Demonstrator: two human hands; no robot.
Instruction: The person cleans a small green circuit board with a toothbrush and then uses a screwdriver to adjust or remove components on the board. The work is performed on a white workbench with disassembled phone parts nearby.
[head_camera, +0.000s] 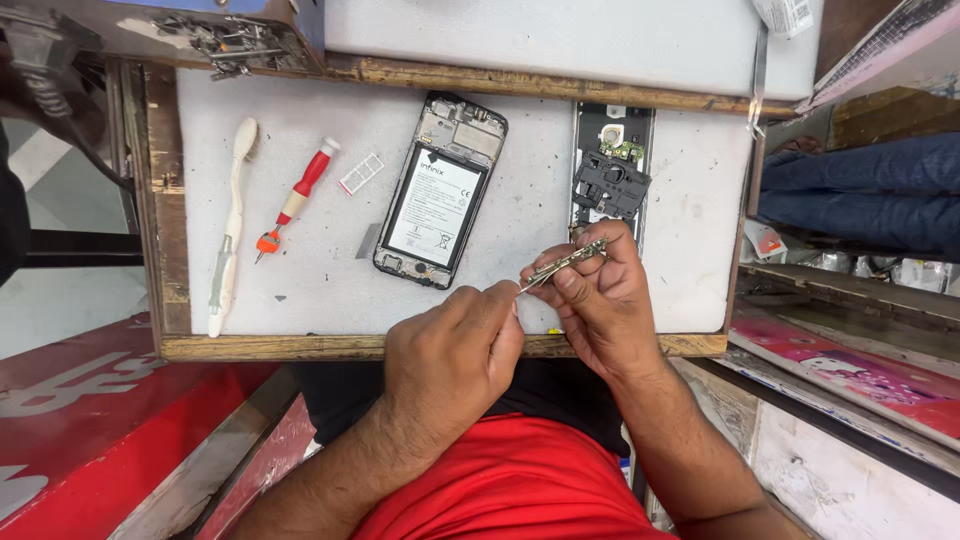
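Both hands meet over the desk's (300, 290) front edge, right hand (600, 300) pinching metal tweezers (565, 262), left hand (455, 350) clenched at their tip; the opened phone (440, 190) lies mid-desk, judged light, rigid, fragile, best gripped by its frame edges

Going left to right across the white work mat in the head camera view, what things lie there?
White toothbrush → red-handled screwdriver → small white card tray → opened phone with its battery showing → black phone back piece with a circuit board.
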